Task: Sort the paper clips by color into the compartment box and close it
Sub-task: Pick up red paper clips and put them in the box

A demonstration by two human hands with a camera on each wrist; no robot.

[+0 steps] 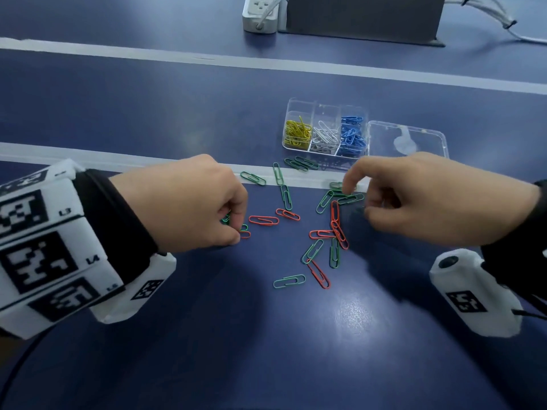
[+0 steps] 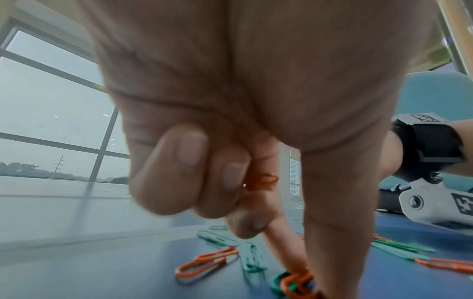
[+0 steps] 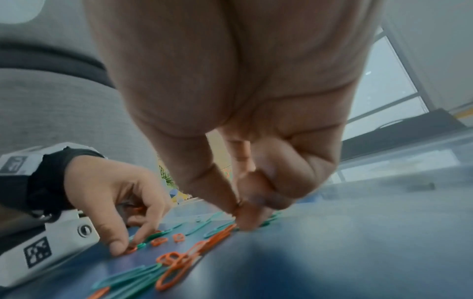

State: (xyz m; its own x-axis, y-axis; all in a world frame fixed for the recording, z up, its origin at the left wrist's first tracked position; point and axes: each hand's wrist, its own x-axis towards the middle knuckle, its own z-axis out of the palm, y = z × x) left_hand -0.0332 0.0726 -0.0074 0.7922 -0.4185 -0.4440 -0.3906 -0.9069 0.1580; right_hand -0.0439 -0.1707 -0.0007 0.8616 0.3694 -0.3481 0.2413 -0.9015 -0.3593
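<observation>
Several green paper clips (image 1: 285, 196) and red paper clips (image 1: 263, 220) lie loose on the blue table between my hands. Behind them stands the clear compartment box (image 1: 296, 106) with yellow clips (image 1: 297, 133), white clips (image 1: 325, 136) and blue clips (image 1: 352, 134) in separate compartments; its lid (image 1: 408, 140) lies open to the right. My left hand (image 1: 238, 230) pinches a red clip (image 2: 297, 281) on the table, and its curled fingers keep another red clip (image 2: 261, 181). My right hand (image 1: 355, 202) pinches a green clip (image 3: 268, 219) by the tape line, blurred in the right wrist view.
A white tape line (image 1: 148, 164) crosses the table under the clips, with a second one (image 1: 177, 59) farther back. A white power strip (image 1: 260, 13), a dark box (image 1: 364, 16) and white cables (image 1: 503, 22) stand at the far edge.
</observation>
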